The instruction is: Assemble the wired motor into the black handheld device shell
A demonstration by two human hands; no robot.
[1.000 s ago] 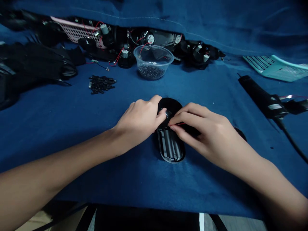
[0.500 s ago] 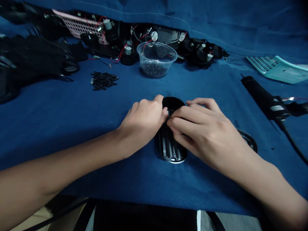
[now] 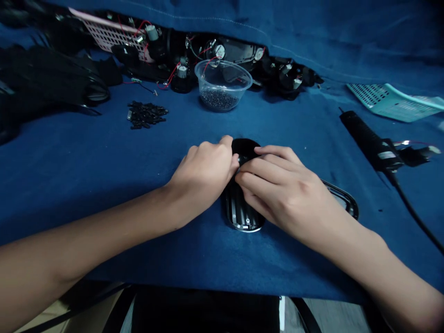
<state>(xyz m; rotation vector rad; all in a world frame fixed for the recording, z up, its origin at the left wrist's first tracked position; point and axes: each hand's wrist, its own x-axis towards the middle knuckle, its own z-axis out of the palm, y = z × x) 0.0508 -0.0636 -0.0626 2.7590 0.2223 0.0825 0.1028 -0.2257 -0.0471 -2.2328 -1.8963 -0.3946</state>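
A black oval plastic housing [image 3: 245, 213] lies on the blue cloth in front of me, its hollow inside facing up. My left hand [image 3: 206, 173] is closed around its left upper edge. From the other side my right hand [image 3: 284, 185] reaches over the housing, thumb and fingers pinched together near its middle. Whatever is between those fingertips is hidden. Partly behind my right wrist lies a second black oval part [image 3: 343, 199] with a shiny rim.
A clear bowl [image 3: 224, 88] of tiny dark screws stands beyond my hands. Left of it is a pile of small black parts [image 3: 147, 114]. A black corded electric screwdriver [image 3: 369, 141] and a teal basket [image 3: 398, 101] are at right. Wired motor assemblies [image 3: 180, 74] and a pink basket [image 3: 107, 34] line the back.
The whole view has shifted slightly. My right hand has edged left over the housing, its outer fingers now nearer the upper rim. My left hand keeps its hold.
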